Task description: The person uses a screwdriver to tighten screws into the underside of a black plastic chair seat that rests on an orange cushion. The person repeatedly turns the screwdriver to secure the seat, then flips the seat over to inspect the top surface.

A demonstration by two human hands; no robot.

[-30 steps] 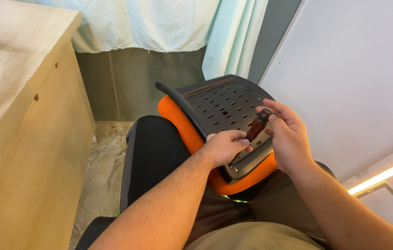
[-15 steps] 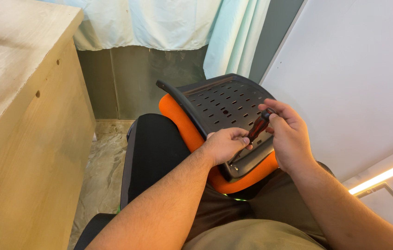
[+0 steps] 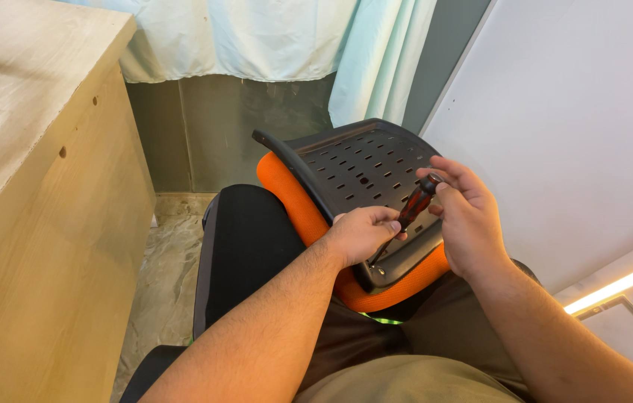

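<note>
Right hand [image 3: 466, 216] wrapped round screwdriver [image 3: 413, 203] | left hand [image 3: 361, 233] pinches its shaft on seat pan [image 3: 354, 160] | we'd best keep it straight, push down, turn slowly.

A person's lap [image 3: 406, 373], in dark olive trousers, carries an upturned chair seat: a perforated black plastic seat pan [image 3: 361, 172] backed by an orange mesh cushion [image 3: 294, 201]. The seat rests tilted, its far edge leaning over a black padded chair part [image 3: 245, 246]. Beneath lies a mottled grey stone floor [image 3: 163, 276]. At left stands a pale plywood cabinet [image 3: 55, 224].
</note>
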